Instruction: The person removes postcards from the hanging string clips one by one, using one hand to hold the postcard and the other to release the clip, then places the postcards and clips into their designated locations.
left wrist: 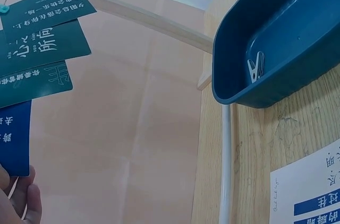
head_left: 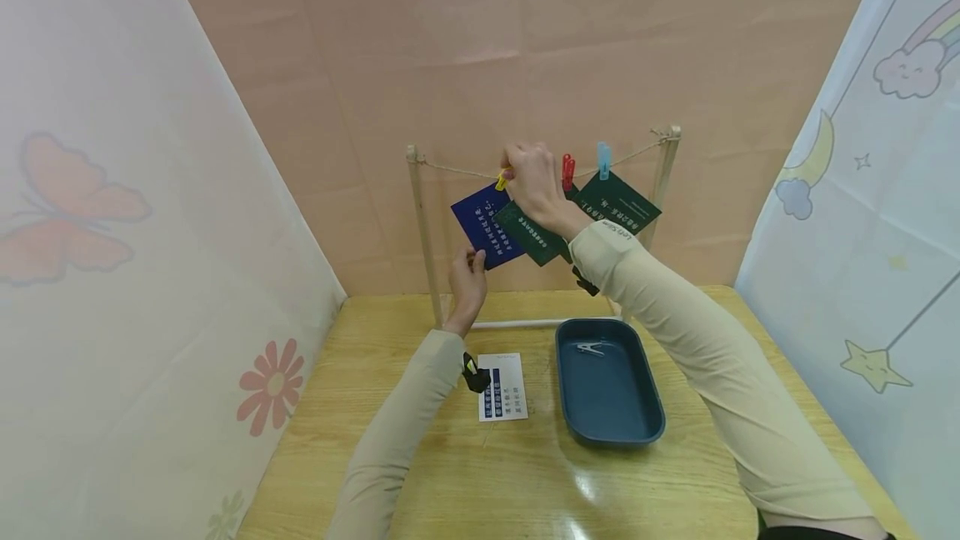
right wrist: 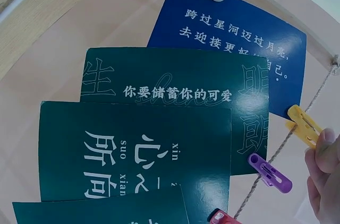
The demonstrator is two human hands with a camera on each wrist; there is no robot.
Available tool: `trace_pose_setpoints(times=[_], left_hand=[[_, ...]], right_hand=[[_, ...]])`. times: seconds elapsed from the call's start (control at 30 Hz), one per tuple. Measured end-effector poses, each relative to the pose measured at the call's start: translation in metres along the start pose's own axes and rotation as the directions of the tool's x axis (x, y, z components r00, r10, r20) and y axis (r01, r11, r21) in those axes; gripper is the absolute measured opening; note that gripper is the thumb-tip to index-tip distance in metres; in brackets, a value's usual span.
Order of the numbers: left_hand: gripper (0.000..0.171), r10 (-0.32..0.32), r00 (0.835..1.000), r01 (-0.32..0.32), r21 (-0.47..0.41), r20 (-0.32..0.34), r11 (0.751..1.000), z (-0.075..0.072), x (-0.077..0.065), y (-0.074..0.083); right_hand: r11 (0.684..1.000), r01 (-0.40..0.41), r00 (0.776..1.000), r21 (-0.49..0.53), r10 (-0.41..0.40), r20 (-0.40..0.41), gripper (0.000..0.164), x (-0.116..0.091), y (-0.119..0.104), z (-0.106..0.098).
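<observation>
My left hand (head_left: 468, 283) pinches the lower edge of a blue card (right wrist: 234, 38) with white writing, thumb on its front. At the card's upper corner, my right hand (head_left: 534, 183) pinches a yellow clothespin (right wrist: 304, 124) that sits on the twine (right wrist: 322, 87). Overlapping the blue card is a green card (right wrist: 175, 78), hung by a purple clothespin (right wrist: 270, 173). Two more green cards hang beside it, one at a red clothespin (head_left: 568, 171) and one at a light blue clothespin (head_left: 603, 161). In the head view the right hand hides the purple clothespin.
Wooden posts (head_left: 424, 240) hold up the twine, with a white bar (head_left: 517, 324) low between them. On the wooden table, a dark blue tray (head_left: 611, 443) contains a pale clothespin (head_left: 590, 348). Left of the tray lies a white printed card (head_left: 513, 382). Fabric walls surround the table.
</observation>
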State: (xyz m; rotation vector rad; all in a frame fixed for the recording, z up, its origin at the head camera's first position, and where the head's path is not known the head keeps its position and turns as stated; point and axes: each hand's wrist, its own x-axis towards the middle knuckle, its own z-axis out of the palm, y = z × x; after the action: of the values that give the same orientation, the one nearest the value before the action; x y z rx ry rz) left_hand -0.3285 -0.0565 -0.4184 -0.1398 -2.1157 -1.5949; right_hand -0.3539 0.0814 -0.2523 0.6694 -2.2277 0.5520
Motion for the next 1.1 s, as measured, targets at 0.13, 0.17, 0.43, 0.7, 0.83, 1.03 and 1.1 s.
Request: trace_pose_setpoints(times=[0.13,0.17,0.43,0.7,0.83,1.03,1.1], left_hand=[[0.018,-0.007,1.000,0.007,-0.007,0.009,1.000,-0.0003,-0.0011,-0.0006],[0.018,-0.009,1.000,0.009,-0.007,0.010,1.000,-0.0006,-0.0014,-0.0006],[0.020,-0.020,1.000,0.020,-0.002,0.016,1.000,-0.0032,-0.0025,-0.0011],[0.022,-0.029,0.999,0.029,-0.004,0.015,1.000,-0.0042,-0.0033,-0.0008],[0.023,-0.024,1.000,0.024,-0.004,0.015,1.000,-0.0045,-0.0036,-0.0019],[0.023,-0.024,0.999,0.024,0.006,0.023,1.000,-0.0046,-0.0041,-0.0041],[0.023,-0.022,1.000,0.021,0.005,0.022,1.000,-0.0049,-0.0039,-0.0041]], right_hand=[[1.000,-0.007,1.000,-0.003,0.007,-0.001,0.006,-0.0007,-0.0002,0.0000],[1.000,-0.010,1.000,-0.003,0.010,-0.002,0.006,-0.0006,-0.0001,0.0000],[1.000,-0.013,1.000,0.005,0.013,-0.025,0.006,-0.0003,-0.0034,-0.0011],[1.000,-0.016,0.999,-0.009,0.016,-0.049,0.004,0.0002,-0.0041,-0.0052],[1.000,-0.014,0.998,-0.008,0.013,-0.058,0.004,-0.0011,-0.0023,-0.0053],[1.000,-0.010,0.998,-0.006,0.009,-0.066,0.007,-0.0040,-0.0011,-0.0052],[1.000,-0.007,0.998,-0.005,0.006,-0.068,0.008,-0.0040,-0.0012,-0.0052]])
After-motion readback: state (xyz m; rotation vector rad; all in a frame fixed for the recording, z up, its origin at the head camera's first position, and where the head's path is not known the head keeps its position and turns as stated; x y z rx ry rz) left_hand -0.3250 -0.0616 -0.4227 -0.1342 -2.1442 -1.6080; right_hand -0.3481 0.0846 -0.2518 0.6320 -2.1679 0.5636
